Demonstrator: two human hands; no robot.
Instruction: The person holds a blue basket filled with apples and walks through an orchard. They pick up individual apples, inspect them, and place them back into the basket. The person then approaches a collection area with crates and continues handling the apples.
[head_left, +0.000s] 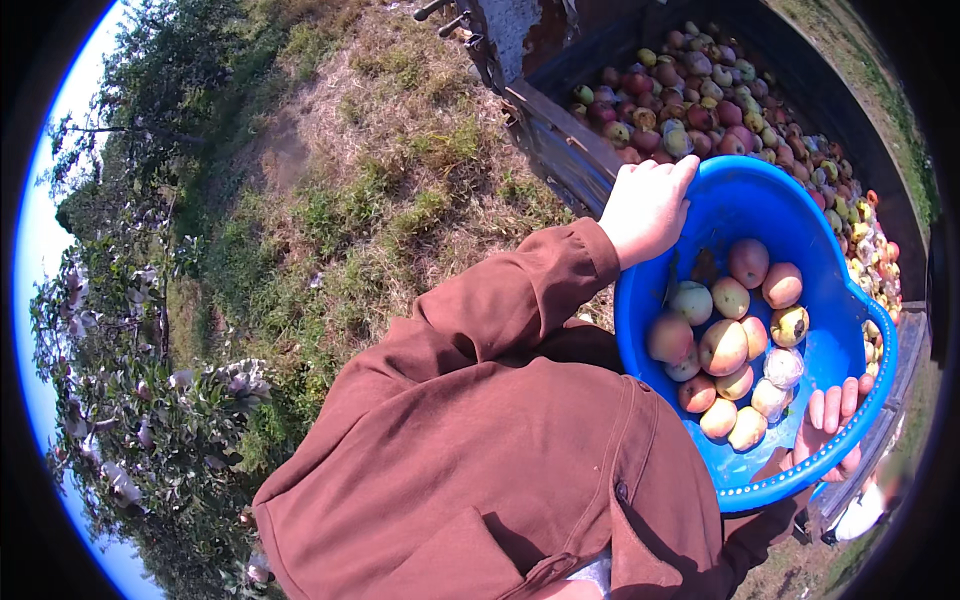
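Observation:
A blue plastic basin (814, 345) is tilted before me, with several red-and-yellow apples (722, 347) gathered in its lower part. One apple (790, 326) has a dark, rotten-looking spot, and another is covered by a whitish film (784, 367). My left hand (651, 211) grips the basin's far-left rim. On the near right side, the fingers of my right hand (832, 424) curl at the rim, partly hidden behind it. Beyond the basin, a heap of apples (697, 112) fills part of a dark, high-sided cargo bed (825, 82).
The bed's open side panel (570, 142) and metal latches (454, 24) stand left of the heap. A wooden edge (911, 345) runs along its right end. Dry grass (360, 172) covers the ground. Trees with whitish bagged fruit (120, 484) grow at far left.

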